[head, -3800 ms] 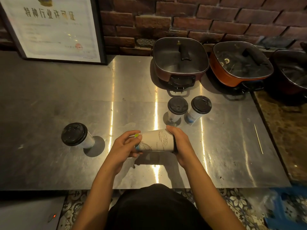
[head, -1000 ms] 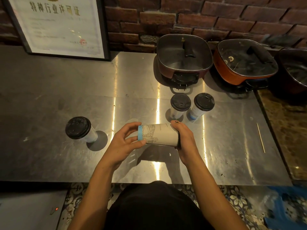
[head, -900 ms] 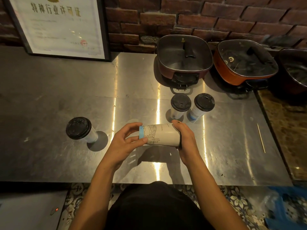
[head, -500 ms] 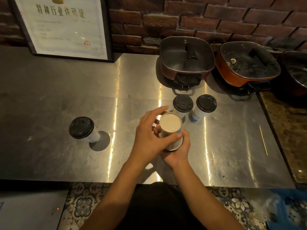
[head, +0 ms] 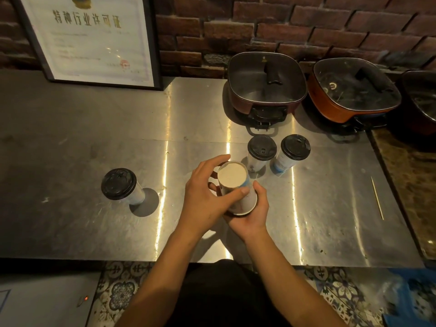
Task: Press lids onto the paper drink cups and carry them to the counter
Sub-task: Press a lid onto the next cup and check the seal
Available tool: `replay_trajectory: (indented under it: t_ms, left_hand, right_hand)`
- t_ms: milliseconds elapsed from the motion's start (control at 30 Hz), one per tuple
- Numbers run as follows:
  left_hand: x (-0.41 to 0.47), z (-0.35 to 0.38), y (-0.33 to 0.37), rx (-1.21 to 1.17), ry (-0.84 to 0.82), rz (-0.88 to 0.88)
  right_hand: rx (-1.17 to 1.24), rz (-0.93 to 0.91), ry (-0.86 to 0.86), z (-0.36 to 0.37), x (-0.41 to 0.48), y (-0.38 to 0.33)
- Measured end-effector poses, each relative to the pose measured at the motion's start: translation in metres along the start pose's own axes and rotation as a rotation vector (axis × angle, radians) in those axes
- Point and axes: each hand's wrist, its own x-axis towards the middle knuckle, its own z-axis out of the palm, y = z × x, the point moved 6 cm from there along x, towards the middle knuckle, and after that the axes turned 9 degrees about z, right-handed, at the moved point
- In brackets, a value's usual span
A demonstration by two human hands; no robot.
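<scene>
While both hands [head: 207,197] grip an upturned paper cup [head: 236,187] over the desk [head: 70,142], two lidded cups [head: 262,152] stand at 1 o'clock, another [head: 120,186] at 9.

Both forearms bare to the frame edge, no sleeves visible. Left hand [head: 207,199] and right hand [head: 251,214]: no gloves, rings, watch or bands. Plain black garment [head: 226,293] over the torso/lap, no print or markings.

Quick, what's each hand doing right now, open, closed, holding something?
Left hand: closed around the side of the white paper cup.
Right hand: closed on the same cup's lower end, from beneath.
</scene>
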Motion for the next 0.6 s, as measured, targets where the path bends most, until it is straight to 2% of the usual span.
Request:
replay_trajectory:
  t_ms: [100, 167, 267, 333, 433, 533, 600]
  left_hand:
    - [-0.001, -0.014, -0.017, -0.024, -0.011, -0.060]
    - [-0.004, -0.027, -0.035, -0.018, -0.036, -0.142]
    - [-0.017, -0.044, -0.070, -0.008, -0.110, -0.296]
    - [-0.027, -0.050, -0.087, 0.043, -0.145, -0.335]
    - [-0.033, -0.057, -0.105, 0.126, -0.048, -0.350]
    - [-0.039, -0.061, -0.126, 0.006, 0.101, -0.489]
    - [-0.040, -0.069, -0.141, -0.032, 0.186, -0.540]
  right_hand:
    - [-0.071, -0.029, 0.017, 0.001, 0.002, -0.009]
    - [-0.219, -0.038, 0.044, 0.006, 0.003, -0.017]
    - [-0.625, -0.056, 0.197, 0.013, 0.006, -0.029]
    - [-0.894, -0.122, 0.260, 0.023, 0.008, -0.034]
    - [-1.161, -0.217, 0.207, 0.049, 0.010, -0.024]
    - [-1.325, -0.227, 0.193, 0.061, 0.029, 0.000]
    - [-1.350, -0.242, 0.210, 0.063, 0.044, 0.014]
